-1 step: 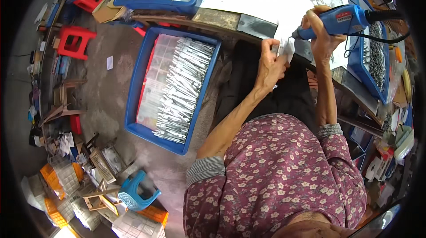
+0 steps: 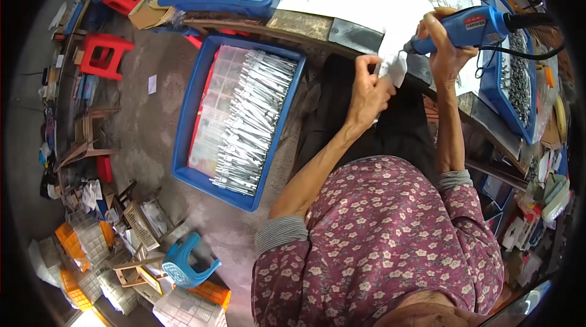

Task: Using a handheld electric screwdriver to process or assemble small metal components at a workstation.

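My right hand (image 2: 448, 49) is wrapped round a blue electric screwdriver (image 2: 467, 27), held almost level with its nose pointing left. A thick black cable runs from its back end. Just left of the tool's tip, my left hand (image 2: 369, 95) grips a pale, whitish metal part (image 2: 392, 69) between bent fingers and thumb. The tip meets or nearly meets this part; glare hides the exact contact. Both hands are above my lap, at the near edge of the worktable (image 2: 357, 35).
Left of my legs, a blue tray (image 2: 177, 165) holds many slim silver metal pieces. A second blue tray (image 2: 268, 7) stands on the table's left, and another blue bin (image 2: 510, 107) of small dark parts lies right. Red stools (image 2: 107, 57) and a blue stool (image 2: 183, 263) are on the floor.
My left hand has shifted and turned slightly, tilting the metal part a little. My right hand and the screwdriver have hardly moved.
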`<state>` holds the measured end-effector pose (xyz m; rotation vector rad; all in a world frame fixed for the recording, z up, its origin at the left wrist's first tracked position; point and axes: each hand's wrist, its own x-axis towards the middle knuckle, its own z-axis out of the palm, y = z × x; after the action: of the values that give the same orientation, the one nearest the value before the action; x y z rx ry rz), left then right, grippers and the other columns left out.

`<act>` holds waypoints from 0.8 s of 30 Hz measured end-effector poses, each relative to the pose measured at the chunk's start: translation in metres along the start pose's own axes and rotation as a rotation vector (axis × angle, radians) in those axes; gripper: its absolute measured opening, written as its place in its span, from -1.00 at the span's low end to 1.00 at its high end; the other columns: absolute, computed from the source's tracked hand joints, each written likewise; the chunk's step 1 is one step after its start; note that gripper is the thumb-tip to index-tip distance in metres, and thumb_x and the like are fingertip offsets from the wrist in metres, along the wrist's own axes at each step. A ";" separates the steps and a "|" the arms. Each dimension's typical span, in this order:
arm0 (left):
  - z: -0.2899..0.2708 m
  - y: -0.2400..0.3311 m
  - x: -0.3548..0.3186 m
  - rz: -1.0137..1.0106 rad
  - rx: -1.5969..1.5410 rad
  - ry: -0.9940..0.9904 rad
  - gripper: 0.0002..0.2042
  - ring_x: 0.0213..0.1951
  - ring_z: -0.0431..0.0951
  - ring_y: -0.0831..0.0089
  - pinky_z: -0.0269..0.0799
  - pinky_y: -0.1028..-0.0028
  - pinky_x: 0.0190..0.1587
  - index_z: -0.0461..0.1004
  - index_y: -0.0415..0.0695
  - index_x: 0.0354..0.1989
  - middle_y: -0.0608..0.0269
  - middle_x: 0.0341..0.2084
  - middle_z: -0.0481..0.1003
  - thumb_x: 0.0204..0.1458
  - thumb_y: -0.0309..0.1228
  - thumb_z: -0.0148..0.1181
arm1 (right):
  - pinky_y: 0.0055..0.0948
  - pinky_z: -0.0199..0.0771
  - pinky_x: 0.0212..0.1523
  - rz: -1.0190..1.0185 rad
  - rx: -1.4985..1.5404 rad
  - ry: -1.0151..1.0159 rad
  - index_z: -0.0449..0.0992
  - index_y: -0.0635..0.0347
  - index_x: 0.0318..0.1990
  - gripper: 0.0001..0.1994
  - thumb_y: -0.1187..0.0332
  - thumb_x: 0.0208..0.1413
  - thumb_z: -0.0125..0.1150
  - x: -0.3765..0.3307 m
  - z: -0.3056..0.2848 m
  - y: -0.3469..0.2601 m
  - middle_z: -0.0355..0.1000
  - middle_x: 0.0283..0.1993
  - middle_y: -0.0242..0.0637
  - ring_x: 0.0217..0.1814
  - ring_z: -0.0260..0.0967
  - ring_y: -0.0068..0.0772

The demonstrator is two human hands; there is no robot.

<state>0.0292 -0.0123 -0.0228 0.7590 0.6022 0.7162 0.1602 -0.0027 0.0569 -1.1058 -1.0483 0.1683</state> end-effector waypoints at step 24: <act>-0.254 0.008 -0.178 0.149 0.550 1.243 -0.87 -0.62 0.26 0.62 0.21 0.62 -0.57 0.35 -0.32 -0.37 0.28 -0.61 0.36 -0.09 -0.53 0.07 | -0.53 0.43 -0.41 -0.472 -0.311 -0.131 0.47 0.18 -0.18 -0.56 0.79 -0.28 -0.04 -0.008 -0.019 0.035 0.39 -0.45 -0.28 -0.46 0.37 -0.49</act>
<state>-0.2622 -0.0417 -0.1249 0.8043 1.9405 1.1613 0.1830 -0.0026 0.0237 -1.1002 -1.4576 -0.3132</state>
